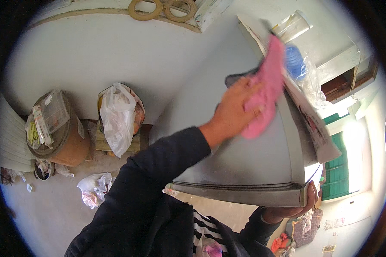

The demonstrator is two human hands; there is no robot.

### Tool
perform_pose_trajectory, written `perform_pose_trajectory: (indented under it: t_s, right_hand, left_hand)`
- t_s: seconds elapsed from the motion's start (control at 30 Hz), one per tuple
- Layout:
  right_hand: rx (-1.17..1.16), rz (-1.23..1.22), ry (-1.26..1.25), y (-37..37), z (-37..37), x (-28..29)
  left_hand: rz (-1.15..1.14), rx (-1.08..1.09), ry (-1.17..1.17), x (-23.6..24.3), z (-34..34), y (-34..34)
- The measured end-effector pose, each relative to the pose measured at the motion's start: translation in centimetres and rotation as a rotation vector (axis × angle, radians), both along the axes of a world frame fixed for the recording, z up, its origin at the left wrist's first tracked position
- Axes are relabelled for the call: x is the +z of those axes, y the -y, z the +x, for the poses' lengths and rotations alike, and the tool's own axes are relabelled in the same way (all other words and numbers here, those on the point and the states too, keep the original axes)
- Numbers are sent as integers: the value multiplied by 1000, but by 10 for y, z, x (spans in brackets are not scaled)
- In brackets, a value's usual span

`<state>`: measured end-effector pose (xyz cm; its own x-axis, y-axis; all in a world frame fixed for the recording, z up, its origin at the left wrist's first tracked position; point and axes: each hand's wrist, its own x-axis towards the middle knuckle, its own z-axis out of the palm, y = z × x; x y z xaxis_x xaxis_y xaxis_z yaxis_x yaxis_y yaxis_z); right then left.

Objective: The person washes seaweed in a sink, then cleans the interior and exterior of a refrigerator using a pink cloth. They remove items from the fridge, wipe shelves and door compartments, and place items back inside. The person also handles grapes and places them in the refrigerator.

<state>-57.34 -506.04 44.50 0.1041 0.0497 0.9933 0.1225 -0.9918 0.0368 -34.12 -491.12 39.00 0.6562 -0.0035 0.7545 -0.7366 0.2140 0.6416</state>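
While the left hand (232,106) lies over a pink cloth (268,83) at the grey side panel (248,167) of a large boxy appliance, the right hand (302,206) is hooked around the end of its thick front edge (244,195), low on the right. The right fingers are bent up against that end, gripping the corner from below. On the left, the fingers rest spread across the cloth; motion blurs them, and I cannot tell whether they are curled into it. The cloth itself is long and limp, near the panel's right-hand border, reaching above and below the hand. Both forearms wear dark sleeves.

Beyond the cloth, a pale printed sheet (306,115) overhangs the appliance's top, with a blue plastic container (294,62) and a clear plastic bag (316,92) just beside it.

Farther off, to the left, a whitish plastic bundle (94,188) lies on the floor. Past it, a white plastic bag (118,122) sits near the wall, and a brown drum (68,150) bears a clear plastic case (55,113). Two tan rings (146,11) show at the upper edge; at far right, green shutters (335,171) flank a bright opening.
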Motion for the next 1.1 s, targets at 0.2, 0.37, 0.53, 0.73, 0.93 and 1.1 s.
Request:
perform_pose_trajectory:
  t_s: [0.2, 0.37, 0.53, 0.73, 0.93, 1.1]
  right_hand:
    - [-282, -294, -110, -10, -5, 14]
    - [-207, 20, -9, -39, -3, 1]
    - [-191, -717, -835, -96, -9, 38]
    - [-220, -612, -1273, -110, 26, 2]
    - [-254, -680, -1269, -113, 29, -13]
    - [-280, -707, -1263, -114, 27, -14]
  left_hand:
    - [-333, -263, -518, -44, 95, 5]
    - [-227, -108, -333, -31, 124, 5]
    - [35, 73, 137, -28, 40, -5]
    - [143, -126, 36, -97, -68, -13]
    - [142, -118, -210, -182, -101, -14]
    - [-81, -47, -555, -204, -67, 4]
